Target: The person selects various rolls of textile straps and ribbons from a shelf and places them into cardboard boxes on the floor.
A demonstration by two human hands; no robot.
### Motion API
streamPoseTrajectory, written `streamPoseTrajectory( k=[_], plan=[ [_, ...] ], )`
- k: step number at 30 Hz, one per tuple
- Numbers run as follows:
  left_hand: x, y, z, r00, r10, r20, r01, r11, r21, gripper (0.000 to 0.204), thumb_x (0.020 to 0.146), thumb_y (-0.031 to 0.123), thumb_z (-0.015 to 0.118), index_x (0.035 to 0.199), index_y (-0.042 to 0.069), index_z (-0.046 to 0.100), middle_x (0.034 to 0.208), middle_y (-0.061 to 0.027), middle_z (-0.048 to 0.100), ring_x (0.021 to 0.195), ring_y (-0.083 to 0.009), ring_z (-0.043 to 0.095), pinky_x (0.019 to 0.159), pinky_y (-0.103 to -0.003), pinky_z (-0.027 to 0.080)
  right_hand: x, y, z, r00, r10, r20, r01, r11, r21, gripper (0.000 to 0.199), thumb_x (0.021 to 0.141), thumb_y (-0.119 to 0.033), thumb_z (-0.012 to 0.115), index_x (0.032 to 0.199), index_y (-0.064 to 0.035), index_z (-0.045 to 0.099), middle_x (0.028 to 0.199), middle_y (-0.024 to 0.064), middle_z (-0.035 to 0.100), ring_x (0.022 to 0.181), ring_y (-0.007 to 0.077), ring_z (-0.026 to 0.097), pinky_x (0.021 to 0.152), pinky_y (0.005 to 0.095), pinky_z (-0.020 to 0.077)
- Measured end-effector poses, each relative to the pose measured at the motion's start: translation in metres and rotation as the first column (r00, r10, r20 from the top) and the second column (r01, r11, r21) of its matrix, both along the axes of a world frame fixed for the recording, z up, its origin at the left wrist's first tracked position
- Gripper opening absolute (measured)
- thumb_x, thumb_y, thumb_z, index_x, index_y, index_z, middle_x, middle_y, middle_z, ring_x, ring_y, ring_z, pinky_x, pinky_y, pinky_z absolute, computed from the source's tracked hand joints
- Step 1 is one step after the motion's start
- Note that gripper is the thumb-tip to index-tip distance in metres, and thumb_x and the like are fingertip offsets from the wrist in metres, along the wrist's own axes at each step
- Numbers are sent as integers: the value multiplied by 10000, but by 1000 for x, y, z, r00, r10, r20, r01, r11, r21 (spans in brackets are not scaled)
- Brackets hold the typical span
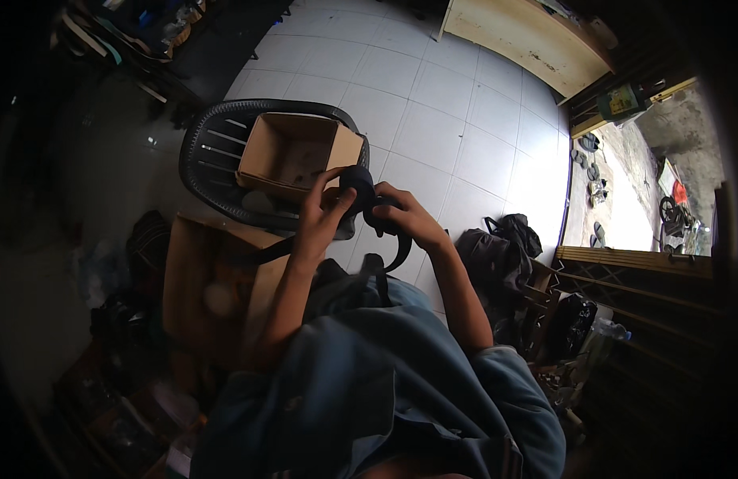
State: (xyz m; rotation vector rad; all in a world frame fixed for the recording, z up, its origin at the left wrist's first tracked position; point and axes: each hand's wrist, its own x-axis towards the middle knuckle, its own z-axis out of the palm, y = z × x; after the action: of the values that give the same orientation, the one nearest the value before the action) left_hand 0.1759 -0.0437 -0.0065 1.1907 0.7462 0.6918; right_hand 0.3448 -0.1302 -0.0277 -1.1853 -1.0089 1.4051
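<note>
My left hand (325,209) is closed round a dark strap (356,182) that looks coiled into a roll, its thumb pressed on the near side. Close beside it, my right hand (407,217) has its fingers curled on another part of the black strap, where a dark loop hangs below. A length of it trails down to the lower left, passing behind my left wrist. Beyond my left hand, an open cardboard box (349,148) rests on a black plastic chair (195,160). What lies inside that box is too dim to name.
A second open cardboard box (180,267) stands at the left, beside my forearm. Dark bags (501,251) lie on the right, near a folding metal gate (632,275). A pale desk (521,40) stands far off. Sandals (593,172) lie outside the doorway.
</note>
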Motion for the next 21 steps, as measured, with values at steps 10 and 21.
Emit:
streamPoseTrajectory(
  k=[10, 21],
  plan=[
    [58, 8, -20, 925, -324, -200, 336, 941, 30, 444, 863, 294, 701, 1211, 48, 578, 859, -82, 662, 810, -95, 589, 715, -229, 441, 54, -40, 14, 995, -81, -62, 85, 994, 62, 355, 795, -233, 578, 1101, -56, 614, 1060, 55, 542, 766, 133, 559, 677, 249, 469],
    [87, 51, 8, 726, -511, -461, 687, 496, 532, 637, 757, 103, 725, 1350, 95, 490, 920, -144, 604, 729, -249, 594, 677, -336, 477, 71, -46, 20, 932, -339, -124, 342, 940, 2, 506, 713, -318, 577, 1041, 67, 588, 921, 115, 588, 664, 157, 595, 570, 275, 491]
  ],
)
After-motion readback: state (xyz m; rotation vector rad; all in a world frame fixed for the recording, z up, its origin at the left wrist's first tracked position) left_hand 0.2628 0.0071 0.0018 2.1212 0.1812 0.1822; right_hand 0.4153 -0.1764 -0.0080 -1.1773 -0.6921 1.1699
